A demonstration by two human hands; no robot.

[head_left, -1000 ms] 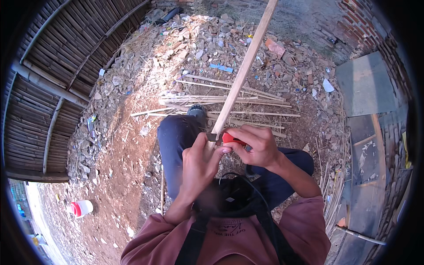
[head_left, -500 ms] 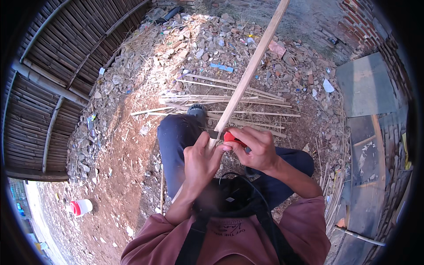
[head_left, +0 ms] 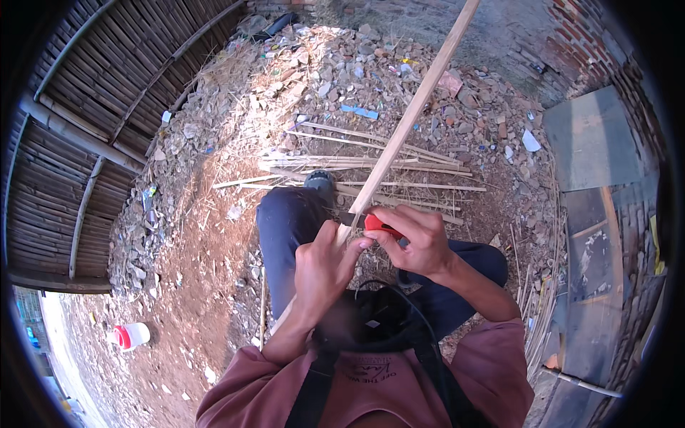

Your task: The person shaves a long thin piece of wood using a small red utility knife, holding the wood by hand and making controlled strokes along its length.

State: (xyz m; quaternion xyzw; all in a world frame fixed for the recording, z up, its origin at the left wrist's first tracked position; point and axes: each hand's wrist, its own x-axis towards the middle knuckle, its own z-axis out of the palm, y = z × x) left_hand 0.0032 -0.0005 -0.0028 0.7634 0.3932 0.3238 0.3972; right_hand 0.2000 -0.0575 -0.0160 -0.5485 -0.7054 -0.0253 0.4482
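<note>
A long, pale strip of wood or bamboo (head_left: 402, 135) slants from the far right down between my hands and past my left forearm. My left hand (head_left: 319, 267) is closed around its lower part, thumb stretched toward the other hand. In my right hand (head_left: 422, 241) is a knife with a red handle (head_left: 380, 225), gripped between fingers and thumb. Its dark blade (head_left: 350, 219) lies across the strip just beyond my left fingers. Whether the edge bites into the strip is too small to tell.
Several thin pale strips (head_left: 428, 165) lie on the rubble beyond my bent knee (head_left: 289, 221). A white container with a red band (head_left: 133, 335) stands at the left. A slatted bamboo wall (head_left: 71, 164) rises on the left, with sheets and boards (head_left: 596, 139) leaning on the right.
The knife blade now shows more plainly across the strip, and its handle has shifted slightly. The strip has tilted a little to the right at its far end. Both hands keep their hold.
</note>
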